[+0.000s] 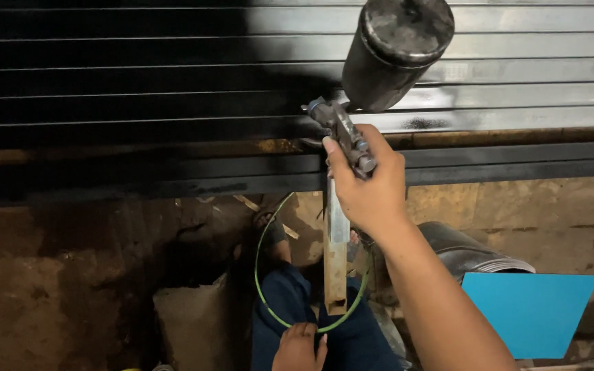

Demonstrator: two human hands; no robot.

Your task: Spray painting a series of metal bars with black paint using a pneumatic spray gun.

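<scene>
A right hand point(369, 182) clamps a spray gun point(344, 134), its dark paint cup point(397, 51) (contents unseen) above the grip; the left hand point(300, 347) pinches a green hose point(261, 264).

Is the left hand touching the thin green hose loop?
Touching: the head view shows the left hand gripping the thin green hose where its loop bottoms out.

Dim, sharp view — deep shadow left, glare on upper-right slats point(531, 72).

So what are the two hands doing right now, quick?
Right hand: closed around the spray gun, its paint cup on top.
Left hand: curled on the green hose by the knee; the grip itself cannot be told.
</scene>
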